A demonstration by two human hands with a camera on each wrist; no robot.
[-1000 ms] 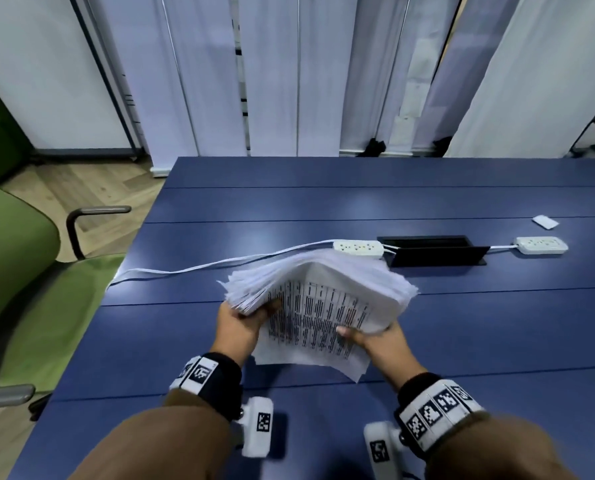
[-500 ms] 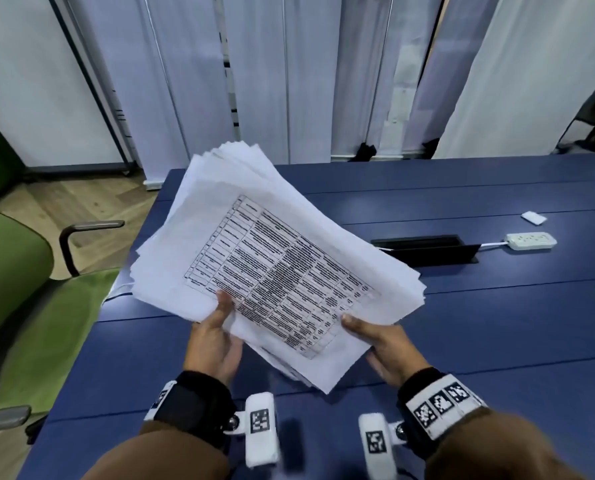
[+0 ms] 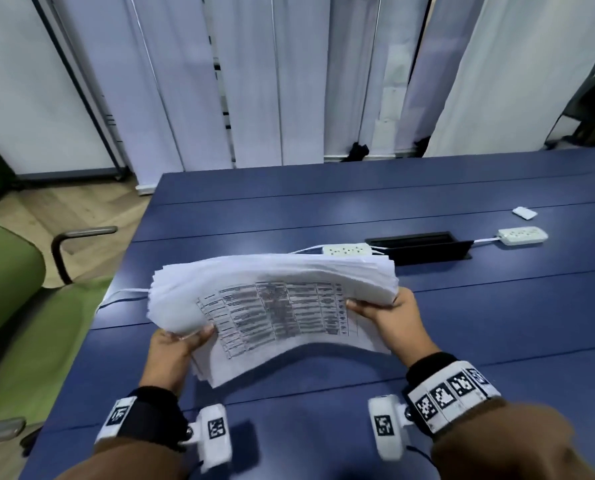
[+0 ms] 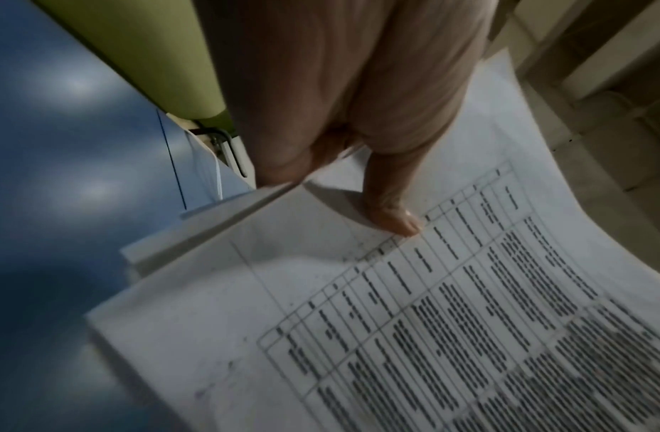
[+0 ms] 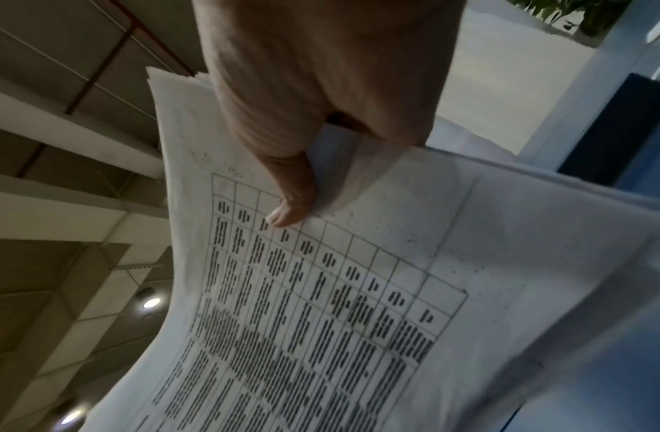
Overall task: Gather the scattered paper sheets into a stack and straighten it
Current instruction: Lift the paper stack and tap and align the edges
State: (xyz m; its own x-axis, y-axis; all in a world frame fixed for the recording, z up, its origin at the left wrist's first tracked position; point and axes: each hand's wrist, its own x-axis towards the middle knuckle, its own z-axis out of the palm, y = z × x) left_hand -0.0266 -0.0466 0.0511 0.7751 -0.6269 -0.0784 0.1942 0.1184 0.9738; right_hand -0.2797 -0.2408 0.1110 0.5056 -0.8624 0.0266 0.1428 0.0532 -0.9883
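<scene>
The thick paper stack, its printed table facing up, bows between the left hand and right hand, each pinching an uneven end above the counter.

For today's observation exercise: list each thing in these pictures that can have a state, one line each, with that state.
paper stack: held up off the table, bowed, edges uneven
left hand: grips the stack's left end, thumb on top
right hand: grips the stack's right end, thumb on top
near power strip: lying flat, sockets empty
far power strip: lying flat
cable hatch: lid open
</scene>
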